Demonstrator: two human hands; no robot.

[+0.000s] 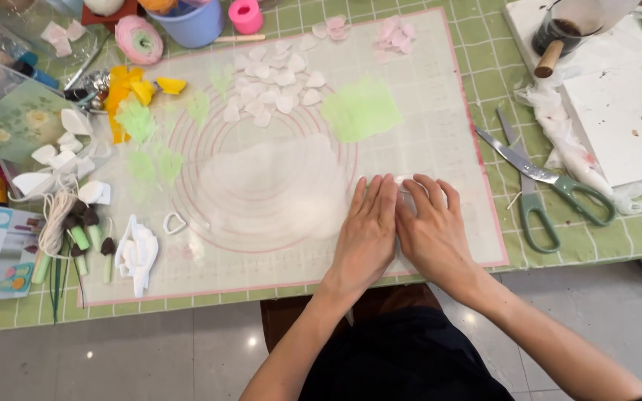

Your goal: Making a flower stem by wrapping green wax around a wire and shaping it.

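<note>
we press our left hand [366, 226] and right hand [431, 226] side by side, flat and palm down, on a small clear cutter [404, 183] that peeks out between the fingertips; the fingers lie close together, not pinching anything. the cutter sits on the right edge of a thin white rolled sheet [273, 189], which lies in the middle of the translucent work mat [440, 126] with pink ring markings, toward the near edge of the worktop [499, 67]. a patch of pale green sheet [362, 110] lies just beyond our hands. cut white petals [276, 85] are heaped toward the far edge of the mat, and a few pink petals [395, 31] sit at its far right corner. green-handled scissors [540, 186] lie off the mat on the checked green cloth to our right. at the mat's near left corner rest white plastic cutters [137, 252], with a small heart-shaped cutter [174, 222] just beside them.
</note>
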